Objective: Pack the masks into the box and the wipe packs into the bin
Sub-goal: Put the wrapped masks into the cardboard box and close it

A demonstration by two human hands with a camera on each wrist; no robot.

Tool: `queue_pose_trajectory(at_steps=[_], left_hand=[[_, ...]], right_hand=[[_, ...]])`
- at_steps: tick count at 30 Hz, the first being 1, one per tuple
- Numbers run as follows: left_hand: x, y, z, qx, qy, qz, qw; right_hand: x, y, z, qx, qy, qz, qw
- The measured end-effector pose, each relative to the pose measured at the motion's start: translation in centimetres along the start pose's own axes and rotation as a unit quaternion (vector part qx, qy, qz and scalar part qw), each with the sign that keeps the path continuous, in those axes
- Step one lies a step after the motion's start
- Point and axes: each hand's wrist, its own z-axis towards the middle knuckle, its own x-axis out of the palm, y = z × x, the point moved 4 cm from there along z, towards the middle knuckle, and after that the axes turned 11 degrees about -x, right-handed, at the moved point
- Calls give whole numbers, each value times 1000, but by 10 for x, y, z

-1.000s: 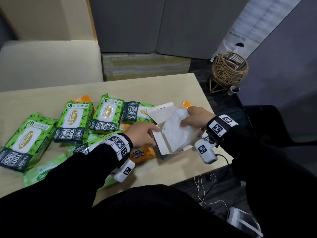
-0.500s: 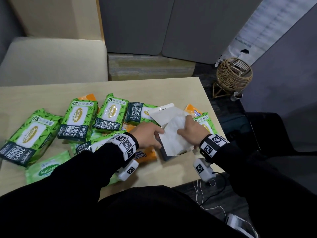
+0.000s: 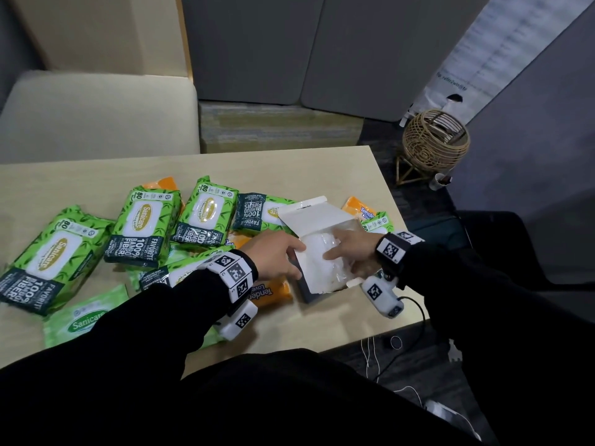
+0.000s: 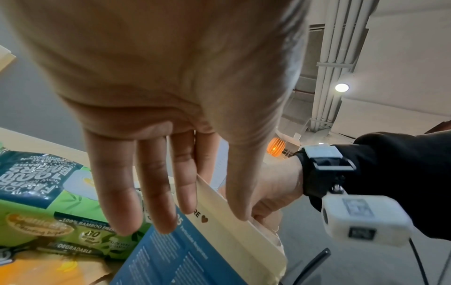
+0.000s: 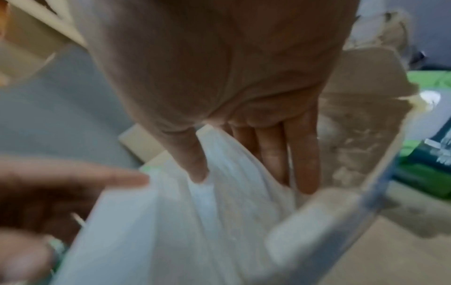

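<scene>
Box [image 3: 322, 252] lid now raised open, right hand [image 3: 349, 244] fingers straight, pressing bagged masks [image 3: 325, 265] deeper inside, left hand [image 3: 277, 255] still gripping box's left flap.

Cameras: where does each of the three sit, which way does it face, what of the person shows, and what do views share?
Head: worn on the head, looking forward and down at the table; both sleeves, the left hand and right hand at the box show.
Left wrist: on the left wrist, looking along the palm at the box edge and a green wipe pack; the right wrist shows.
Right wrist: on the right wrist, looking along the fingers into the box at the white masks; blurred.
Shared: all three show the box.
</scene>
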Motion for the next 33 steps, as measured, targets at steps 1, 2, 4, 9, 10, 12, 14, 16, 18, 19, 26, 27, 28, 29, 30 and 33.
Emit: queue_pose_trajectory(at_steps=[1, 2, 4, 9, 10, 12, 14, 16, 18, 19, 26, 27, 28, 29, 30, 33], left_hand=[[0, 0, 0, 1, -1, 0, 1000], [1, 0, 0, 1, -1, -1, 1000], [0, 1, 0, -1, 2, 0, 1000], [-11, -3, -6, 10, -28, 52, 998], [-13, -5, -7, 17, -37, 64, 997], [-14, -9, -8, 33, -56, 90, 994], [-13, -13, -9, 44, -75, 120, 989], [-12, -21, -9, 75, -108, 166, 977], [-7, -33, -9, 141, -129, 216, 957], [-3, -39, -7, 179, -128, 233, 947], [22, -53, 1, 216, -83, 314, 921], [23, -50, 3, 213, -83, 325, 918], [23, -49, 3, 210, -79, 337, 914], [22, -47, 4, 210, -77, 348, 911], [21, -46, 3, 212, -73, 357, 907], [18, -41, 2, 230, -57, 372, 897]], right_hand=[[1, -1, 3, -21, -14, -55, 998], [5, 2, 2, -38, -23, -105, 993], [18, 0, 8, -52, -5, -116, 992], [4, -6, 9, -3, -1, 51, 999], [-9, -4, 6, -6, -45, 48, 998], [-33, 0, -2, -32, -139, -31, 989], [-39, 1, -8, -14, -150, -171, 974], [-30, 3, -8, 9, -122, -266, 956], [-19, 8, -1, 7, -97, -326, 940], [-17, 12, 2, 0, -92, -343, 935], [-10, 9, 11, 12, -116, -390, 913], [-6, 6, 10, 3, -136, -395, 909], [-1, 5, 9, -10, -156, -391, 907], [3, 2, 8, -17, -167, -372, 913], [7, 0, 9, -25, -172, -343, 923], [18, -9, 20, -15, -171, -240, 955]])
